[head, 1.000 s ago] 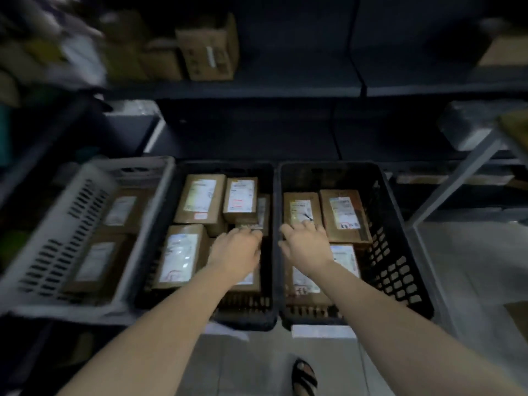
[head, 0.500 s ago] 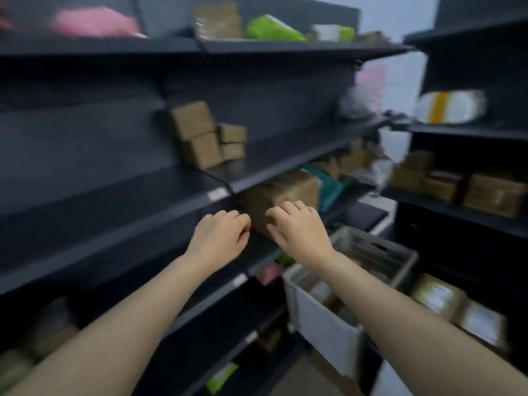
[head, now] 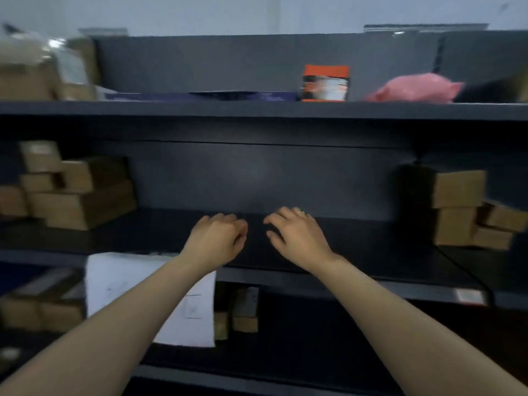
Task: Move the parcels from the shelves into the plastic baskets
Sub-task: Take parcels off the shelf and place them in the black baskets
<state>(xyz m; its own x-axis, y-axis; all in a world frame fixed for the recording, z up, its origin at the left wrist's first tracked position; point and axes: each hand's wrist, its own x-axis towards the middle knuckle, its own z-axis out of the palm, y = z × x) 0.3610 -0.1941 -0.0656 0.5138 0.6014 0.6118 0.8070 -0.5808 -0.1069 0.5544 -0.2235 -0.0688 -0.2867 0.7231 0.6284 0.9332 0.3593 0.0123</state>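
Observation:
I face a dark metal shelf unit (head: 257, 110). My left hand (head: 217, 238) is loosely curled and holds nothing, raised in front of a bare stretch of the middle shelf (head: 357, 252). My right hand (head: 300, 235), with a ring on one finger, has its fingers spread and is empty. A stack of brown cardboard parcels (head: 77, 192) sits on the middle shelf at the left. Another stack of brown parcels (head: 463, 207) sits at the right. No basket is in view.
The top shelf carries an orange and white box (head: 325, 82), a pink bag (head: 414, 88) and wrapped brown parcels (head: 37, 72). A white sheet of paper (head: 128, 287) hangs off the shelf edge. Small boxes (head: 243, 310) stand on the lower shelf.
A second ago both hands were over parcels in the black baskets. My view has swung up and round to the shelves. Both hands came away empty and now hover at the middle shelf.

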